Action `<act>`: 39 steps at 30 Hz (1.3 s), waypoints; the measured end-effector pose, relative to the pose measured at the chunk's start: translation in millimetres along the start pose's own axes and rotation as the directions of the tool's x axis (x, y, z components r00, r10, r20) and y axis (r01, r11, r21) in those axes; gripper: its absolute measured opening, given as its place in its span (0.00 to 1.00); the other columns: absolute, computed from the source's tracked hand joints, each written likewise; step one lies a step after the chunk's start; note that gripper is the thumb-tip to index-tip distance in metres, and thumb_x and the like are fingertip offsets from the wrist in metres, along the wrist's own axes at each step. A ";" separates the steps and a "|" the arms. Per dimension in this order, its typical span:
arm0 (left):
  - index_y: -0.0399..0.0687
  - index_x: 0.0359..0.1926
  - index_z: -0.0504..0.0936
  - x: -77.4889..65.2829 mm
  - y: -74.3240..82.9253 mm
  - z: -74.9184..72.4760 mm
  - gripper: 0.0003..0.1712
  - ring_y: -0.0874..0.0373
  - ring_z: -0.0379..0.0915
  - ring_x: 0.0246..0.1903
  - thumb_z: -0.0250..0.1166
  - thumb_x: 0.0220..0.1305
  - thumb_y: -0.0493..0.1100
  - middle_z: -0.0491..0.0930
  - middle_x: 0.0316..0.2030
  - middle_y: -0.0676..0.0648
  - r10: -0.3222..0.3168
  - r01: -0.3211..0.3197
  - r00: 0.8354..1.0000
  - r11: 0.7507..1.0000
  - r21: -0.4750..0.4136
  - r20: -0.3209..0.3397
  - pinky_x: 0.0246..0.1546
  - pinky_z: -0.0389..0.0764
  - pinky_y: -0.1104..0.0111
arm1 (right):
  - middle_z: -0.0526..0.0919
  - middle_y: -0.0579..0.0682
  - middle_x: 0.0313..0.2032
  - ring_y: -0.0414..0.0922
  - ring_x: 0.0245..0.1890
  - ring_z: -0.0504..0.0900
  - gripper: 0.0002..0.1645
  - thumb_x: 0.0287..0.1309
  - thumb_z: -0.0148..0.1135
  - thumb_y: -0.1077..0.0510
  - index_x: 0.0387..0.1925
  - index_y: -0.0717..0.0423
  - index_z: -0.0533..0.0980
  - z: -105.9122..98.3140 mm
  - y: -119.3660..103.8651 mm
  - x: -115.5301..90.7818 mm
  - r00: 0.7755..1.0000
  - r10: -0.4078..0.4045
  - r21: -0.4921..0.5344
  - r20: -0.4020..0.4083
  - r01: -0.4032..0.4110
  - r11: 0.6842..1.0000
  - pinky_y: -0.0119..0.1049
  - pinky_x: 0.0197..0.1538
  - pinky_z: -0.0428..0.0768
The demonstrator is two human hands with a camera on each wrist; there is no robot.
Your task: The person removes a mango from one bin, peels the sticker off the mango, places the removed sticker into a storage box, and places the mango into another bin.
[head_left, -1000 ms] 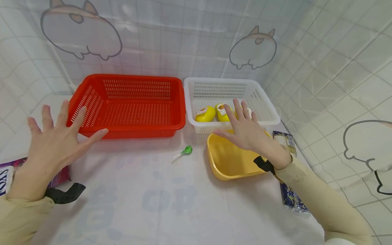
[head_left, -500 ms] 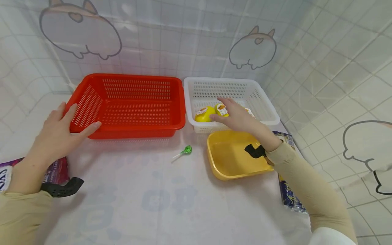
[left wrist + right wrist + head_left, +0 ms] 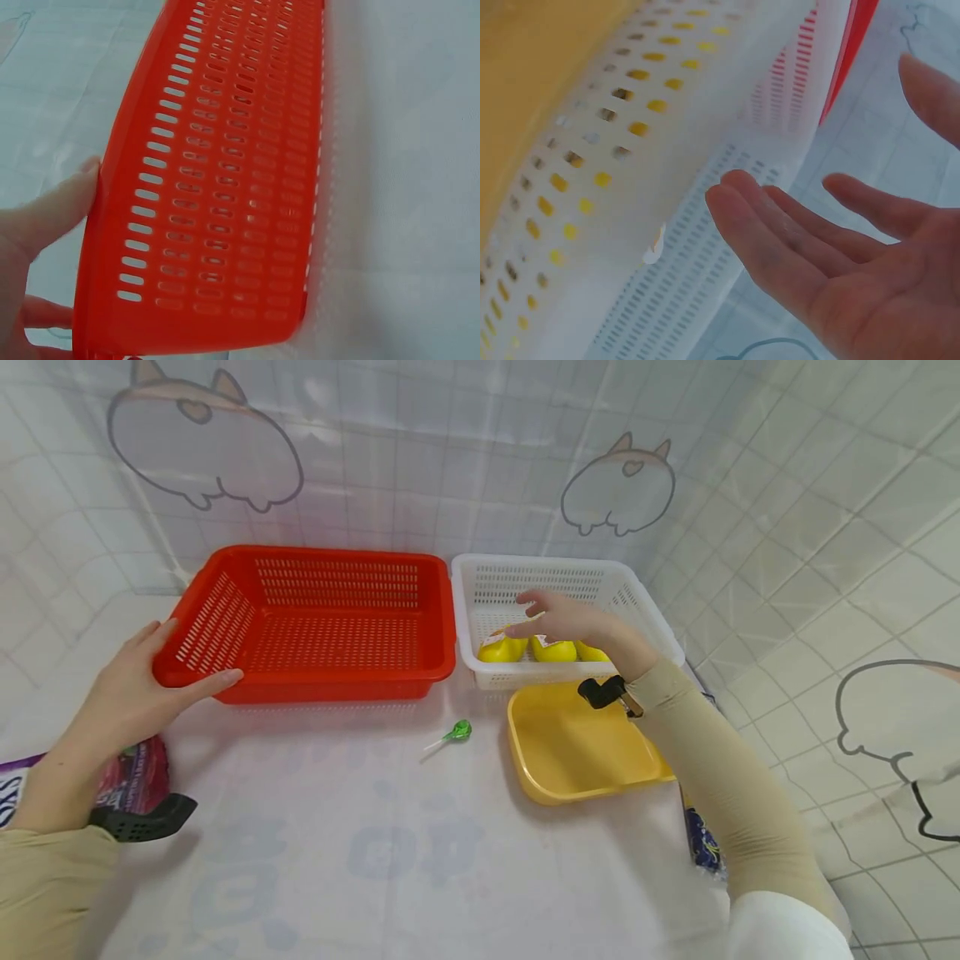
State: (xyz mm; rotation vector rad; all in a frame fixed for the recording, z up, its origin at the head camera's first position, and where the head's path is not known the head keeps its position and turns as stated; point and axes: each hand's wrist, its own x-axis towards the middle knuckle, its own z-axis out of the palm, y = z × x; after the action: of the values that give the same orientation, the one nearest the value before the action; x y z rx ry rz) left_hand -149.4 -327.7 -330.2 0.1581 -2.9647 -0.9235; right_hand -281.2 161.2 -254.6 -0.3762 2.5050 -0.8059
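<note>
My left hand (image 3: 131,693) is at the near left corner of a red plastic basket (image 3: 337,677), fingers along its left side and thumb on the front rim. In the left wrist view, the thumb's tip touches the rim of the slotted wall. My right hand (image 3: 566,617) hovers over a white slotted basket (image 3: 540,671), palm down with fingers loosely bent and holding nothing. Below it lie three rounded yellow things (image 3: 555,650) with white labels, near the front wall. In the right wrist view, the fingers (image 3: 757,232) are apart from one another, with nothing between them and the thumb.
A yellow basin (image 3: 577,756) stands in front of the white basket. A green-wrapped lollipop (image 3: 460,731) lies on the white cloth. A purple package (image 3: 142,777) is under the left forearm, and a dark blue package (image 3: 701,839) lies at the right.
My left hand has come down onto the red basket's corner from a spread pose above it. My right hand has moved slightly left over the yellow things, its fingers now bent rather than spread.
</note>
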 end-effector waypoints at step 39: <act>0.42 0.79 0.33 2.9 -7.0 2.5 0.67 0.28 0.52 0.62 0.66 0.60 0.68 0.53 0.70 0.25 -0.002 0.000 1.000 0.994 -0.105 -0.018 0.49 0.69 0.28 | 0.70 0.55 0.65 0.54 0.62 0.76 0.46 0.54 0.76 0.55 0.70 0.57 0.63 -19.8 -14.9 61.4 0.938 0.309 -0.064 0.157 -0.303 0.951 0.46 0.66 0.75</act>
State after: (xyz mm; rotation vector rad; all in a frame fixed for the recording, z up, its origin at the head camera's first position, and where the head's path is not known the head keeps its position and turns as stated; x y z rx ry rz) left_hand -151.8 -332.3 -336.3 0.1638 -2.8915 -1.0693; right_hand -341.9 134.8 -253.4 -0.0569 2.3459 -0.5777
